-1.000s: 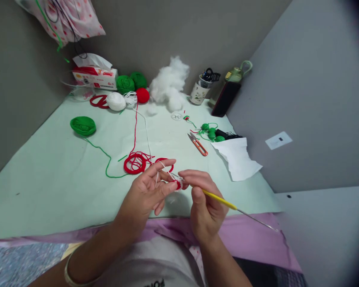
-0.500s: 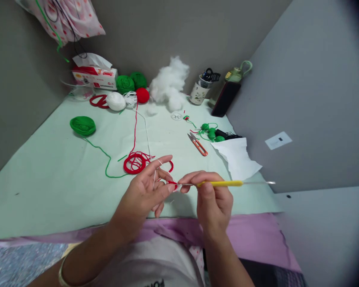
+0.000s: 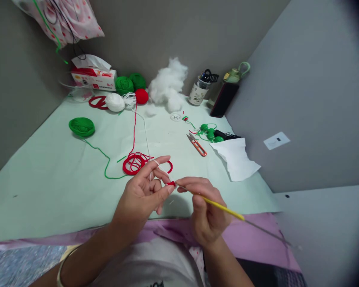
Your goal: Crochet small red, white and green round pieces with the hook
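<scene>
Between the thumb and fingers of my left hand (image 3: 142, 189) is a small red and white crochet piece (image 3: 170, 183). White yarn (image 3: 147, 139) runs from the table up over my raised left index finger. My right hand (image 3: 209, 209) grips a crochet hook (image 3: 224, 208) by its yellow handle, its metal tip at the crochet piece. The hook's far metal end slants down to the right. Just beyond my left hand lie a red ring (image 3: 124, 166) with tangled red yarn and a second red loop, partly hidden by my fingers.
Orange thread snips (image 3: 197, 145), small green crocheted balls (image 3: 211, 134) and a white paper sheet (image 3: 237, 161) lie at right. Farther back are white stuffing (image 3: 169, 83), a cup (image 3: 198, 93), a phone (image 3: 225, 99), a tissue box (image 3: 93, 78) and several yarn balls. A green yarn ball (image 3: 81, 126) sits left.
The hook has swung from nearly level to slanting, its far end now lower and farther right. My right hand has tilted with it. My left hand still holds the crochet piece.
</scene>
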{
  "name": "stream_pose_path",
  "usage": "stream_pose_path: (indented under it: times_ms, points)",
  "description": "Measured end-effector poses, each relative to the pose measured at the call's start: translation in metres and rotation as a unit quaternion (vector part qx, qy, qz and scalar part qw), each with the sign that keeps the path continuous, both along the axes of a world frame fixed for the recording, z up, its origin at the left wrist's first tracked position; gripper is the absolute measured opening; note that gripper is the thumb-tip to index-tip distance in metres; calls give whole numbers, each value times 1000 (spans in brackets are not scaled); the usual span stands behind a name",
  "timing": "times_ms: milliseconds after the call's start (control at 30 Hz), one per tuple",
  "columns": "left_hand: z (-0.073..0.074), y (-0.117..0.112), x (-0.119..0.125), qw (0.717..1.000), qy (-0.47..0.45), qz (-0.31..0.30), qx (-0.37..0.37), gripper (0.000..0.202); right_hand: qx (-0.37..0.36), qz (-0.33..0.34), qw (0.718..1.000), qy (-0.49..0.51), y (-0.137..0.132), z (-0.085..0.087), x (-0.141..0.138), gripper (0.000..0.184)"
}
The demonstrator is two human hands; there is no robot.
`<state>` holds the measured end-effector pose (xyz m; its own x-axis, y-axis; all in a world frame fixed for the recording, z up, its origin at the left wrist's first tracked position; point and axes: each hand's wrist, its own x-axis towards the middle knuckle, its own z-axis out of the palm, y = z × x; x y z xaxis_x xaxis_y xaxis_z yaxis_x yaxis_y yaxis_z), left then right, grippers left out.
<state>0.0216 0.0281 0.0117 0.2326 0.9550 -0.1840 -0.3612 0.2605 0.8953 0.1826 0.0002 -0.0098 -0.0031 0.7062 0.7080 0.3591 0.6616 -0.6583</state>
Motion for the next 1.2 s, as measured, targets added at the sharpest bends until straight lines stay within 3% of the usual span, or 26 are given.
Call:
stream_pose_path:
  times_ms: [100, 167, 233, 300, 400, 467, 633, 700, 767, 867, 967, 1100, 1200]
  points:
    - [3, 0, 0, 998, -44, -17, -40, 73, 58, -57, 987, -138, -1, -5, 0, 34]
    - [5, 1, -1, 989, -94, -59, -99, 74, 79, -83, 979, -172, -2, -7, -1, 38]
    - [7, 3, -3, 975, -138, -87, -149, 65, 48, -63, 992, -102, -2, -7, -1, 35]
    - [8, 5, -5, 970, -163, -82, -159, 56, -25, -19, 999, 38, 1, -3, -1, 29]
    - [8, 6, -5, 977, -156, -67, -129, 50, -107, 49, 969, 215, 9, 3, -4, 23]
    - [6, 4, -2, 983, -130, -72, -105, 45, -128, 70, 963, 228, 12, 4, -6, 20]
    - [0, 0, 5, 993, -92, -20, -67, 50, -77, -23, 995, 59, 6, -1, -9, 28]
    - [-1, 2, 5, 989, -117, -28, -87, 50, -30, -59, 997, -48, 2, -3, -7, 36]
    - [0, 5, 3, 978, -152, -55, -128, 42, -10, -65, 994, -82, -1, -2, -5, 38]
    - [1, 9, 1, 968, -181, -62, -162, 32, -64, -36, 994, 82, 2, 1, -4, 28]
    - [1, 9, 1, 979, -162, -40, -121, 31, -125, 25, 963, 237, 8, 3, -6, 23]
    - [-3, 4, 3, 990, -117, -53, -65, 33, -169, 65, 953, 243, 12, 0, -10, 16]
    - [-4, 3, 2, 990, -110, -68, -61, 34, -207, 83, 928, 297, 15, -1, -8, 16]
